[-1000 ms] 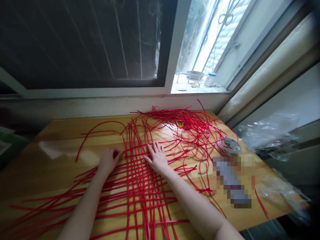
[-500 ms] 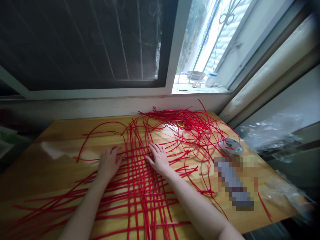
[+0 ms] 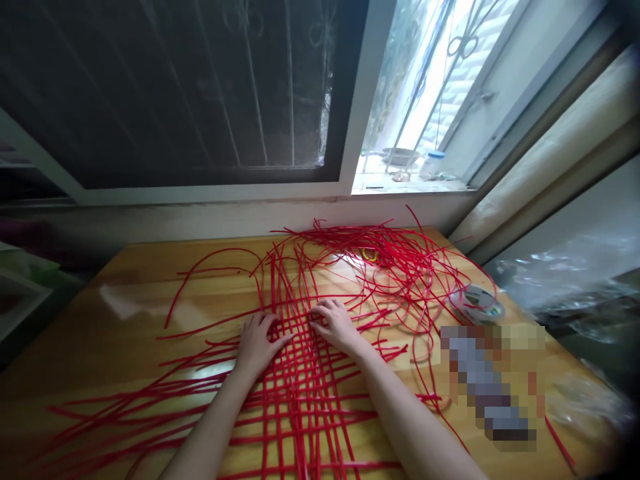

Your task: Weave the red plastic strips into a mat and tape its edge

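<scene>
A loose lattice of red plastic strips [image 3: 300, 393] lies woven on a wooden table [image 3: 125, 333]. My left hand [image 3: 257, 343] rests on the far left part of the weave, fingers curled onto the strips. My right hand [image 3: 337, 323] presses on the far edge of the weave just to its right, fingers bent over the strips. The two hands are close together. Whether either hand pinches a strip I cannot tell. Unwoven strip ends fan out toward me and to the left.
A tangled heap of red strips [image 3: 390, 260] lies at the table's far right, with a yellow ring [image 3: 370, 254] inside it. A roll of tape [image 3: 477, 303] and a blurred-out object [image 3: 487, 387] sit at the right. Clear plastic wrap [image 3: 570, 287] lies off the right edge. A window runs behind.
My left hand has slid right from the weave's left edge onto the lattice, close to my right hand. My right hand's fingers have curled from flat. The view shifted slightly.
</scene>
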Motion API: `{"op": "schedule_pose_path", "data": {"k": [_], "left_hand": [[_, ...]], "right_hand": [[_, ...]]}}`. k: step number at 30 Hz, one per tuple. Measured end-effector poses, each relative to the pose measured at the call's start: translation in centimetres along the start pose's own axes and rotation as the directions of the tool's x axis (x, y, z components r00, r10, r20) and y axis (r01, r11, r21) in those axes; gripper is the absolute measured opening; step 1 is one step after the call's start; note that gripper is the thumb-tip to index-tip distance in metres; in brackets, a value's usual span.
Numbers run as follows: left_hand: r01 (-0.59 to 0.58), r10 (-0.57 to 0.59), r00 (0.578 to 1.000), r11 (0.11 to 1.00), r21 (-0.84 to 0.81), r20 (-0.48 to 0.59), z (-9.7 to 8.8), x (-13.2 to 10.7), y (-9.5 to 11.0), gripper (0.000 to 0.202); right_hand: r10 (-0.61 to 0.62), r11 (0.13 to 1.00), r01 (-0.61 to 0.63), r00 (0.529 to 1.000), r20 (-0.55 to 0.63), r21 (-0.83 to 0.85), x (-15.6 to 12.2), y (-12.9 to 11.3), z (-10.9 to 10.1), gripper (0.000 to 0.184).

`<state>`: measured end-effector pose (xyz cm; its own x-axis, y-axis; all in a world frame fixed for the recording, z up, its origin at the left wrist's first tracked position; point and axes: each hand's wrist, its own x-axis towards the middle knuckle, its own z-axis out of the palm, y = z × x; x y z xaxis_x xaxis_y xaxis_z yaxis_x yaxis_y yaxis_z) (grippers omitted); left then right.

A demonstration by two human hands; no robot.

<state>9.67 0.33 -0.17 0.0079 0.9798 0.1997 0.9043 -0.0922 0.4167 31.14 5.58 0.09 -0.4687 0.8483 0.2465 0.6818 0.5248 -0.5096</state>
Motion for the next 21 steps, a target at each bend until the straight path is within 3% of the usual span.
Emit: {"op": "schedule_pose_path", "data": {"k": [5,8,12,16,21], "left_hand": [[0.013,-0.013,1.0,0.999,-0.031,0.011,0.1,0.0,-0.2,0.04],[0.014,-0.014,1.0,1.0,0.012,0.004,-0.2,0.0,0.1,0.039],[-0.009,0.019,0.994,0.996,0.092,-0.106,-0.9,0.0,1.7,0.035],[-0.071,0.075,0.995,0.995,0.067,-0.058,-0.3,-0.8,3.6,0.038],[-0.012,0.015,0.999,0.997,0.082,-0.03,1.3,-2.4,4.1,0.042]], "right_hand": [[0.004,0.999,-0.005,1.0,0.016,0.05,0.0,0.1,0.0,0.011],[0.001,0.999,0.002,0.998,-0.061,0.048,0.2,-0.1,0.1,0.008],[-0.036,0.999,0.037,0.985,-0.169,0.006,0.6,-0.8,0.4,0.011],[-0.075,0.997,0.072,0.994,-0.083,-0.042,0.1,-1.7,-0.1,0.008],[-0.079,0.986,0.087,0.995,0.059,-0.143,-1.4,-2.1,-1.4,0.02]]}}
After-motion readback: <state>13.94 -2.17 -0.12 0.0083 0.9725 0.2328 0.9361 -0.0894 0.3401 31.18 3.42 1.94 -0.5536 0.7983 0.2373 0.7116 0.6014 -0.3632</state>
